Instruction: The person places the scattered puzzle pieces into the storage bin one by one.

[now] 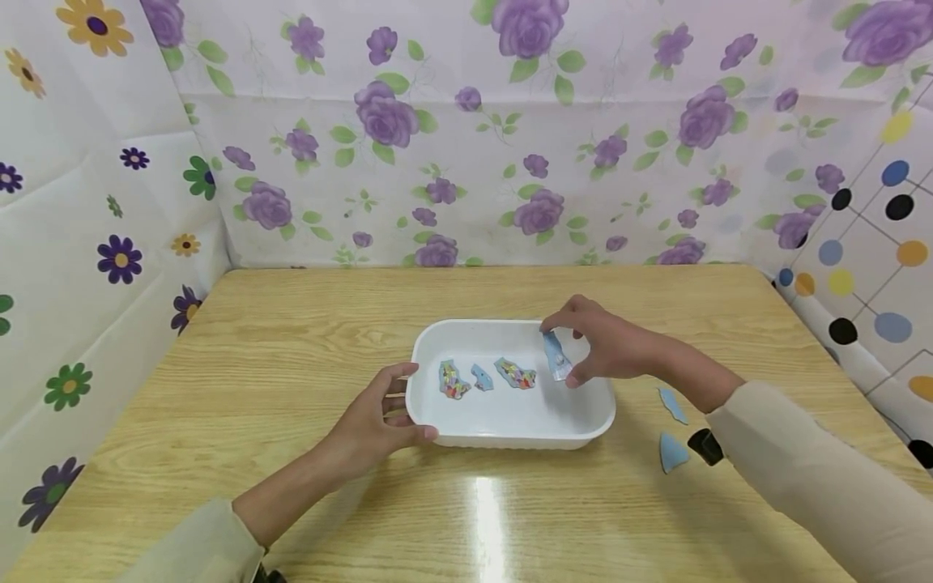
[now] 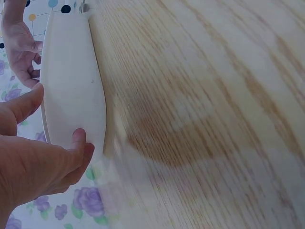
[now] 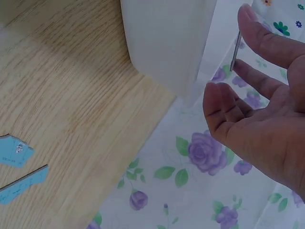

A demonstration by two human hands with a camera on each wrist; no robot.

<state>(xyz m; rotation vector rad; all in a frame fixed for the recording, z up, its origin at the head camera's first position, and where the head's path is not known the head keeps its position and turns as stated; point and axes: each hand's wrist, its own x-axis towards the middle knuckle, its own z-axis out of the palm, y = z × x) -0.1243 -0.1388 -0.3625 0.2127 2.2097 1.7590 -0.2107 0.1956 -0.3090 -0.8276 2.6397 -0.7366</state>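
A white plastic tray [image 1: 503, 420] sits on the table, its left end gripped by my left hand [image 1: 368, 421]. The thumb lies at the front rim and the fingers reach round the end wall, as the left wrist view also shows. Over the tray's right side, my right hand [image 1: 608, 340] pinches a light blue puzzle piece [image 1: 556, 356] between thumb and fingertip. That piece appears edge-on as a thin plate in the right wrist view. Inside the tray lie a colourful map-like piece [image 1: 453, 380], a small blue piece [image 1: 482, 377] and another colourful piece [image 1: 516, 374].
Right of the tray, a narrow blue piece [image 1: 672, 405] and a wedge-shaped blue piece [image 1: 672, 453] lie on the wooden table [image 1: 291, 324], near the right forearm. Flower-patterned sheeting [image 1: 452, 162] hangs behind the table and along the left; a dotted sheet [image 1: 860, 283] covers the right.
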